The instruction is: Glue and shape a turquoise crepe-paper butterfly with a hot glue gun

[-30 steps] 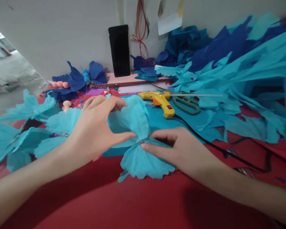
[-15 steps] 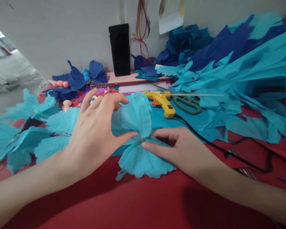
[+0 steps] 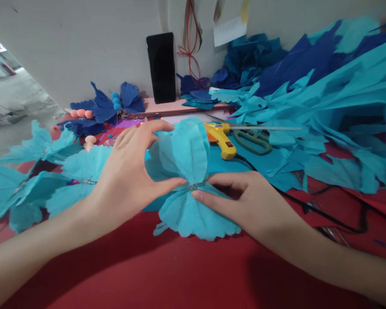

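Note:
A light-blue crepe paper butterfly (image 3: 193,150) is held above the red tabletop, its frilled wings fanned up and down from a gathered middle. My right hand (image 3: 255,204) pinches it just right of that middle, thumb in front and the other fingers partly hidden behind the paper. My left hand (image 3: 125,174) curves round the left side of the upper wing, its thumb pressing near the gathered middle and its index finger at the wing's top left edge. A thin silvery band (image 3: 193,187) crosses the middle.
Behind the butterfly lie a yellow glue gun (image 3: 223,139) with a black cord and green-handled scissors (image 3: 252,139). Finished light-blue butterflies (image 3: 83,165) lie left, dark blue ones (image 3: 104,103) farther back. A black phone (image 3: 161,68) leans on the wall. Blue paper (image 3: 341,98) piles up at right.
The butterfly's upper wing has risen slightly and spread wider, covering more of the glue gun. My left fingers have shifted a little; my right hand keeps its pinch.

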Demonstrator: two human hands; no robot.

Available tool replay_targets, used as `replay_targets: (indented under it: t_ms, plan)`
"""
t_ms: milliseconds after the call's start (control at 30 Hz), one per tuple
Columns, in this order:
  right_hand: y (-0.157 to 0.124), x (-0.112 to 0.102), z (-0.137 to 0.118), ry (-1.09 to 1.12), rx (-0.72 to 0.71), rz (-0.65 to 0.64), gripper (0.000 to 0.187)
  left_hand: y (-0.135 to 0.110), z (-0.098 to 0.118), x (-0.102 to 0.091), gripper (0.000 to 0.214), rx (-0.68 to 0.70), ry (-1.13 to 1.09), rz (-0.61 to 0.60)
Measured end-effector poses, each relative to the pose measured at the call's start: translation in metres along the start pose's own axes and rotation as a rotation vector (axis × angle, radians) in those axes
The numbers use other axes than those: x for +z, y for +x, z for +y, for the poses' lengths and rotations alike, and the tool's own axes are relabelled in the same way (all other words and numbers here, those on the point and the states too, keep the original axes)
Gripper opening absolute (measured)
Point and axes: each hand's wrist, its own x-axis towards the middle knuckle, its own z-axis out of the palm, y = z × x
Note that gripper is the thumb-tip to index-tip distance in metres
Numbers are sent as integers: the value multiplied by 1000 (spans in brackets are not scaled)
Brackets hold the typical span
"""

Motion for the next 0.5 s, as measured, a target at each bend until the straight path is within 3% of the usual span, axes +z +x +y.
replay_targets:
  t_ms: [233, 500]
  plan:
    - [0, 3, 2, 44, 91, -34, 18, 1, 3, 3, 63, 31, 3, 24]
    - [2, 2, 6, 113, 167, -72, 18, 3, 4, 2, 66, -94, 21, -51]
